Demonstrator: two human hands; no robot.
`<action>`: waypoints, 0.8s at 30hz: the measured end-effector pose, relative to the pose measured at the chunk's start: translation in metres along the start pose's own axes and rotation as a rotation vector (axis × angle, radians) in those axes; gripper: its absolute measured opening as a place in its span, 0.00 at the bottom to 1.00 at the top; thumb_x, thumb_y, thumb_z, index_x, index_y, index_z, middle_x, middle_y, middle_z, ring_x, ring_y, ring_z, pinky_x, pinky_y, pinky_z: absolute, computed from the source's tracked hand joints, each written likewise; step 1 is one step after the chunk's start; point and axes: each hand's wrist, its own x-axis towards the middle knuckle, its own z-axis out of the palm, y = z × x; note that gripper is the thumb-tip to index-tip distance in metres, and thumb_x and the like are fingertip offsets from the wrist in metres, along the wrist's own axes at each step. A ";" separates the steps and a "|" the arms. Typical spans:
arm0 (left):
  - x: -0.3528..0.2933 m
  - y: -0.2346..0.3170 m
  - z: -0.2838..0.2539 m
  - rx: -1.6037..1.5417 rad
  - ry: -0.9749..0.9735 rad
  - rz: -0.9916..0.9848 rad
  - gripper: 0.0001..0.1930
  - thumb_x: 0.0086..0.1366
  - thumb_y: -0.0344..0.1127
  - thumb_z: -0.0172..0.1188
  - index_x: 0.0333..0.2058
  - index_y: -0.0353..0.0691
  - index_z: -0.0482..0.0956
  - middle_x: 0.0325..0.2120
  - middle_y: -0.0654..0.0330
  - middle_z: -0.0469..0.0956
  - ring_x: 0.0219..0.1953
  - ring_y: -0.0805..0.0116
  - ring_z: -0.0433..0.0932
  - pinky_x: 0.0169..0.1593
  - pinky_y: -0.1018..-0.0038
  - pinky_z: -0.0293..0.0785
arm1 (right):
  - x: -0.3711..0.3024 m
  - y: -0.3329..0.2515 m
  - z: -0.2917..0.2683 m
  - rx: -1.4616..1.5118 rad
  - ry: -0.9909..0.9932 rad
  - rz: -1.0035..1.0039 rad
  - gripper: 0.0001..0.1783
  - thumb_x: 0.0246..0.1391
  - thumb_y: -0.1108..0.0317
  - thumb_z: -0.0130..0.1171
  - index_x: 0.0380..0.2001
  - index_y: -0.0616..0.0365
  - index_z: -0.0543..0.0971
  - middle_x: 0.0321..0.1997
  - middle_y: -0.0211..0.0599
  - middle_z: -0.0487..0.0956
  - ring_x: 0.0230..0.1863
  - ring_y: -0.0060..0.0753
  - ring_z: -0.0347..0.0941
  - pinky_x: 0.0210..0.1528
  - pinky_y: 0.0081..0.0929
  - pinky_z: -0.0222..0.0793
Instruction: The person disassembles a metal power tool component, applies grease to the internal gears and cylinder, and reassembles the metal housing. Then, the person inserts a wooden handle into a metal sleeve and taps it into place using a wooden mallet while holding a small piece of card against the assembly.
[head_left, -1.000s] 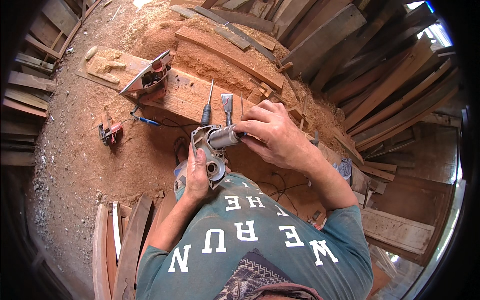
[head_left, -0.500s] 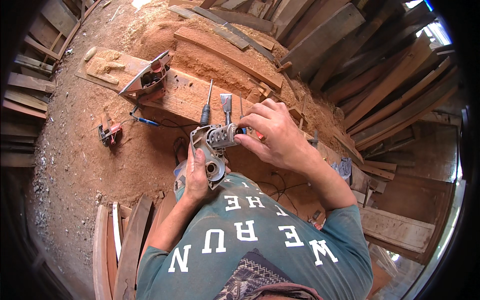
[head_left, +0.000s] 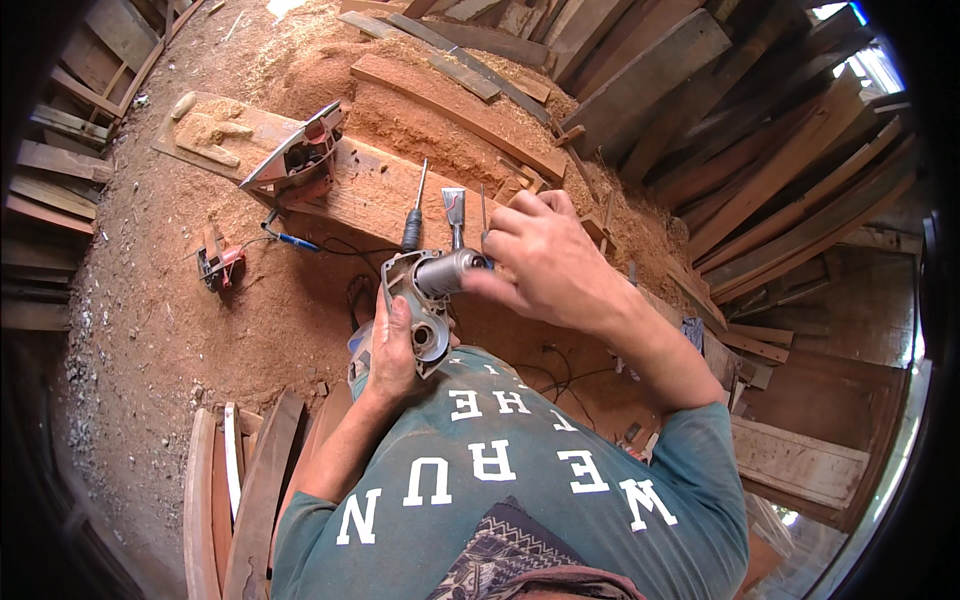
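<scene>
Our left hand (head_left: 393, 352) wrapped its fingers round an open grey metal housing (head_left: 416, 308); from that jutted a silver metal cylinder (head_left: 440, 273). Our right hand (head_left: 555, 262) bent its fingers by the cylinder's end; we couldn't tell whether they pinched. Apparently we were adjusting the cylinder, which next called for steady support.

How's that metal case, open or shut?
Open: the metal case in the left hand shows its inside, with a round hole facing up and a metal tube sticking out.
</scene>
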 end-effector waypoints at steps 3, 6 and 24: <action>0.000 0.006 0.002 0.011 0.001 0.031 0.32 0.81 0.63 0.44 0.68 0.44 0.59 0.38 0.55 0.80 0.30 0.68 0.84 0.34 0.72 0.84 | -0.004 0.003 0.001 0.043 0.165 0.080 0.25 0.57 0.48 0.74 0.45 0.59 0.83 0.42 0.41 0.79 0.50 0.46 0.73 0.57 0.44 0.66; 0.002 0.000 -0.002 0.023 0.004 0.031 0.32 0.81 0.62 0.45 0.68 0.44 0.59 0.39 0.55 0.80 0.30 0.67 0.85 0.34 0.73 0.84 | -0.012 0.004 0.006 0.212 0.294 -0.022 0.22 0.57 0.53 0.75 0.45 0.58 0.83 0.42 0.40 0.79 0.48 0.46 0.74 0.55 0.43 0.67; 0.002 0.007 0.000 -0.026 0.007 -0.018 0.30 0.81 0.60 0.46 0.68 0.45 0.60 0.36 0.53 0.81 0.30 0.67 0.85 0.34 0.73 0.84 | -0.010 0.002 0.014 0.261 0.258 -0.146 0.17 0.57 0.70 0.71 0.49 0.59 0.81 0.42 0.41 0.76 0.46 0.48 0.72 0.51 0.43 0.69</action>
